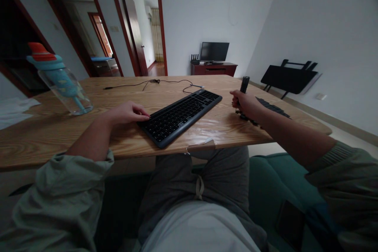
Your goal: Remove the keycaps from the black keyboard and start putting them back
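Observation:
A dark keyboard (180,116) lies slanted on the wooden table (88,136) in front of me. My left hand (126,113) rests on the tabletop with its fingertips touching the keyboard's near left corner. To the right, my right hand (245,103) is closed around a black upright handle (244,84) that stands on the table. Small dark pieces (273,107) lie on the wood just beyond that hand; what they are I cannot tell.
A clear water bottle (60,80) with a blue and orange lid leans at the table's left. A thin black cable (153,82) runs along the far edge. Beyond stand a TV on a cabinet (214,60), a folded black table (289,78) and open doorways.

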A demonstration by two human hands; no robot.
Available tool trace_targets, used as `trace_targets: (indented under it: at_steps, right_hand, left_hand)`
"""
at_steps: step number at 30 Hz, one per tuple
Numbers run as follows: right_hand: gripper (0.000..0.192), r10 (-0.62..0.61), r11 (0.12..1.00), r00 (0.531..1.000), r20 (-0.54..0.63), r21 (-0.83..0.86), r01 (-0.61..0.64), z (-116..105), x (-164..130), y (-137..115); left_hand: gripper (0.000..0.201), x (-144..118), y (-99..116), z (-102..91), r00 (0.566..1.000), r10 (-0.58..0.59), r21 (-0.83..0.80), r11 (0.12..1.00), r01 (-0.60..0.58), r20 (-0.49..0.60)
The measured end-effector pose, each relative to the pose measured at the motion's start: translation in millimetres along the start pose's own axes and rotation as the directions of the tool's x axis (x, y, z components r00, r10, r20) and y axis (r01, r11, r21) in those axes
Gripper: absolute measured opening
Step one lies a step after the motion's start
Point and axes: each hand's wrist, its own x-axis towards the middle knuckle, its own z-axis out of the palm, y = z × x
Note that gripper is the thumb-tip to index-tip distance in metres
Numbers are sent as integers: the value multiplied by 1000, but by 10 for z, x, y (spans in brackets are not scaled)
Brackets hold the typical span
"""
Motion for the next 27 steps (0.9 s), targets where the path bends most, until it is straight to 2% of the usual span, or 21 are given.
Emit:
trace_targets:
  at_steps: [4,11,16,23,27]
  right_hand:
    - [29,-3,1000,1000,-11,-28,3,-14,22,-8]
    - [38,-81,968,994,-75,-242,61,-6,-95,-197]
    - [37,-78,964,994,-79,-262,55,-23,-77,-179]
    - [36,-70,980,997,-32,-190,63,-79,0,-74]
    - [37,-131,956,991,-18,-268,122,-124,12,-143]
  left_hand:
    - [46,-8,13,4,1000,-5,0,1000,5,-6]
    - [45,-3,7,0,1000,0,17,1000,0,-2]
    - [47,-8,22,2,1000,-5,15,1000,5,0]
    - [48,-16,27,5,1000,-3,-8,1000,2,-9]
    - [47,-20,29,7,1000,-27,-15,1000,27,-13]
